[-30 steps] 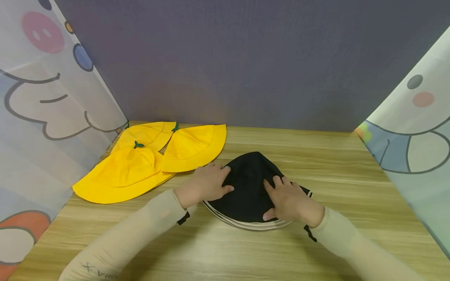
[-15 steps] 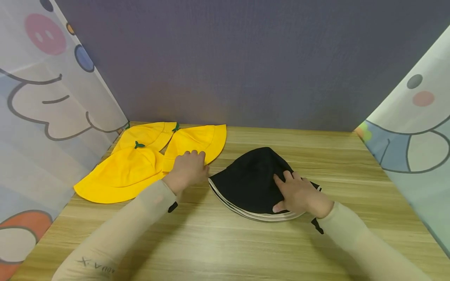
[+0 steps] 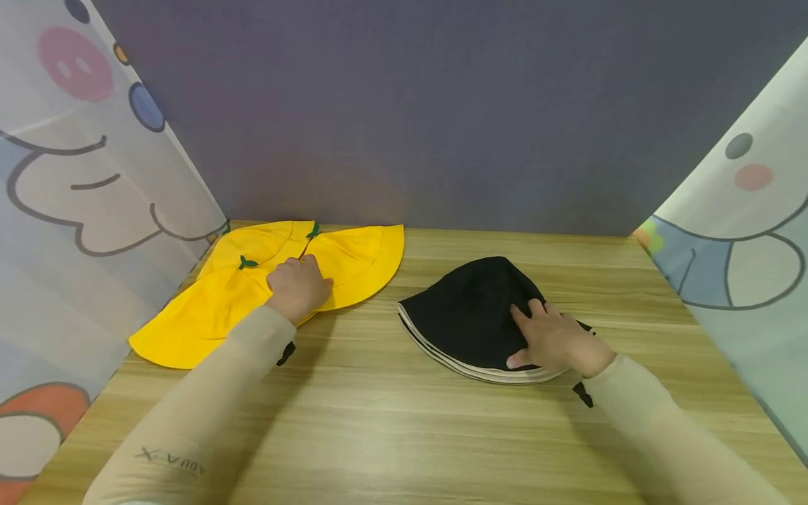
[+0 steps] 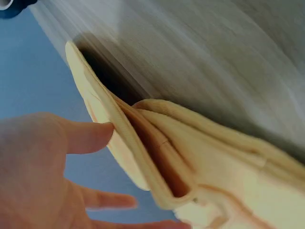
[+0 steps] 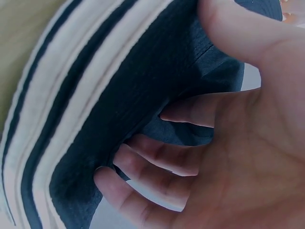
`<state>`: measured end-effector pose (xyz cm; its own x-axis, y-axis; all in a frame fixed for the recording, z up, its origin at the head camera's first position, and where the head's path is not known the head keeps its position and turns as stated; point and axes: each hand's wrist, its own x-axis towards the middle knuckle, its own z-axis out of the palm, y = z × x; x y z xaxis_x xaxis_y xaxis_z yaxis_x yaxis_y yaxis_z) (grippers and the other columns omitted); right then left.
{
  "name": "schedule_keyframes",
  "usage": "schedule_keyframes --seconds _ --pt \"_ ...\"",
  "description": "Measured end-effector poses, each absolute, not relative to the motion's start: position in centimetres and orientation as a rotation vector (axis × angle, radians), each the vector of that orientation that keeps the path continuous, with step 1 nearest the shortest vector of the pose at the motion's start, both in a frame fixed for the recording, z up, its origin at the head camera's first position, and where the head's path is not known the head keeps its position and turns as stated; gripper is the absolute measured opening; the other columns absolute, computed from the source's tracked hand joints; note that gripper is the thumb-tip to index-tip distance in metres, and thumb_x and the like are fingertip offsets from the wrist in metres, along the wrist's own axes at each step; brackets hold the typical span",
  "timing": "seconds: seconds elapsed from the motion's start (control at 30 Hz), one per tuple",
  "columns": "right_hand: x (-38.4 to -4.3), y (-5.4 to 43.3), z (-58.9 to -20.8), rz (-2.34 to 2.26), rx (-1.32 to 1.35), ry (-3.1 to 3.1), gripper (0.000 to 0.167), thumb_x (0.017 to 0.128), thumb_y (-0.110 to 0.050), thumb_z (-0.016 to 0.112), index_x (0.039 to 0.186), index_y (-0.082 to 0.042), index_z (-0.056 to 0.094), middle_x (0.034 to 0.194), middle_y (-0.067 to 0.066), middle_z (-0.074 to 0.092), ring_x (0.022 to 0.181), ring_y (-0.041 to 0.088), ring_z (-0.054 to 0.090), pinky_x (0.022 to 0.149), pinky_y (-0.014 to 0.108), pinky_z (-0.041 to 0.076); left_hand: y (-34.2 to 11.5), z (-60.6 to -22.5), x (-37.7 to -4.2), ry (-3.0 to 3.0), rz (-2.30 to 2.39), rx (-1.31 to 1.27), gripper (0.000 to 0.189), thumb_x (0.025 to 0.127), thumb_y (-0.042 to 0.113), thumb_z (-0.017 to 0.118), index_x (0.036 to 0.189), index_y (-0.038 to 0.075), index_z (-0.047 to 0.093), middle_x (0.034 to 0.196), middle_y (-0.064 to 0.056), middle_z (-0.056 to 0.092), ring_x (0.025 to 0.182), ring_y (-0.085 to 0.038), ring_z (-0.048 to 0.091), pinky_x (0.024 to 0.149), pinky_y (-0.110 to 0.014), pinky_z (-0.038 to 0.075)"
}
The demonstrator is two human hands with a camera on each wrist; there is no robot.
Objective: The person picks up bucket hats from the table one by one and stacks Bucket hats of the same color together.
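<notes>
Three yellow bucket hats lie folded flat at the left: a front one (image 3: 196, 319), one behind it (image 3: 261, 238) and a right-hand one (image 3: 366, 266), with green sprouts on their tips. My left hand (image 3: 298, 286) is over the place where they meet. In the left wrist view its thumb (image 4: 93, 136) touches a yellow brim, and the other fingers stay extended below. Right of centre lies a stack of black bucket hats (image 3: 467, 315) with cream-edged brims. My right hand (image 3: 555, 340) rests on its right side, fingers spread over the dark cloth (image 5: 138, 81).
The hats lie on a wood-grain table (image 3: 379, 435). A grey-blue wall (image 3: 410, 119) rises along its back edge. Cartoon-printed panels (image 3: 69, 182) close in the left side, and a similar panel (image 3: 751, 231) stands on the right.
My left hand has left the black hats and moved left to the yellow ones. The black stack has slid right and slightly back, with my right hand on it throughout.
</notes>
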<state>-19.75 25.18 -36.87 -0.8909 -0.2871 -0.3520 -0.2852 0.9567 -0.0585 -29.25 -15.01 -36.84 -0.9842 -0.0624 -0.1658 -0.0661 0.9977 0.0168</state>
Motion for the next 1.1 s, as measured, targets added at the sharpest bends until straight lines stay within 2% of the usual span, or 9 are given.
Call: schedule_keyframes --seconds 0.13,0.23,0.5,0.6,0.73,0.87,1.1 --pt "-20.2 26.0 -36.8 -0.024 -0.378 2.737 0.102 0.086 -0.056 0.074 0.155 0.006 0.031 0.148 0.038 0.029 0.134 0.06 0.03 0.1 0.071 0.036 -16.0 -36.7 -29.7 2.877 0.175 -0.076 0.086 0.101 0.053 0.051 0.154 -0.01 0.025 0.129 -0.042 0.048 0.104 -0.052 0.059 0.087 -0.06 0.049" --pt "-20.5 26.8 -36.8 -0.028 -0.349 2.73 0.103 0.086 -0.056 0.074 0.155 0.007 0.029 0.146 0.04 0.029 0.133 0.061 0.03 0.098 0.071 0.037 -16.5 -36.8 -30.0 2.824 0.27 -0.069 0.09 0.1 0.055 0.052 0.153 -0.012 0.022 0.135 -0.042 0.042 0.111 -0.051 0.055 0.092 -0.06 0.045" --pt "-21.5 29.0 -36.8 -0.036 -0.281 2.724 0.107 0.085 -0.057 0.075 0.156 0.008 0.027 0.145 0.043 0.027 0.131 0.064 0.029 0.094 0.072 0.04 -16.6 -37.3 -30.4 2.83 0.363 -0.079 0.082 0.099 0.049 0.058 0.142 -0.015 0.031 0.117 -0.034 0.037 0.082 -0.037 0.055 0.073 -0.046 0.049" --pt "-22.0 29.8 -36.7 -0.057 -0.257 2.724 0.107 0.085 -0.056 0.075 0.156 0.009 0.026 0.144 0.043 0.026 0.13 0.065 0.028 0.093 0.073 0.039 -16.3 -37.3 -30.4 2.828 0.384 -0.084 0.078 0.1 0.044 0.06 0.14 -0.015 0.031 0.117 -0.035 0.035 0.079 -0.036 0.056 0.07 -0.043 0.049" --pt "-22.5 30.8 -36.6 -0.071 -0.244 2.729 0.108 0.085 -0.055 0.077 0.154 0.012 0.027 0.143 0.045 0.026 0.13 0.067 0.028 0.094 0.073 0.039 -16.4 -37.1 -30.5 2.757 0.45 -0.076 0.081 0.101 0.039 0.06 0.147 -0.016 0.021 0.129 -0.042 0.034 0.095 -0.043 0.055 0.078 -0.046 0.05" --pt "-22.9 31.7 -36.5 -0.088 -0.223 2.73 0.108 0.085 -0.052 0.078 0.152 0.014 0.026 0.141 0.047 0.025 0.131 0.069 0.024 0.097 0.074 0.037 -16.7 -37.0 -30.9 2.712 0.493 -0.064 0.083 0.102 0.035 0.06 0.151 -0.015 0.015 0.139 -0.042 0.035 0.119 -0.05 0.045 0.093 -0.053 0.046" --pt "-23.6 32.8 -36.5 -0.116 -0.158 2.72 0.109 0.085 -0.052 0.078 0.153 0.015 0.023 0.139 0.048 0.024 0.128 0.07 0.023 0.097 0.076 0.035 -16.8 -37.0 -31.2 2.69 0.489 -0.066 0.086 0.102 0.033 0.059 0.153 -0.015 0.009 0.149 -0.042 0.03 0.137 -0.057 0.03 0.109 -0.059 0.035"
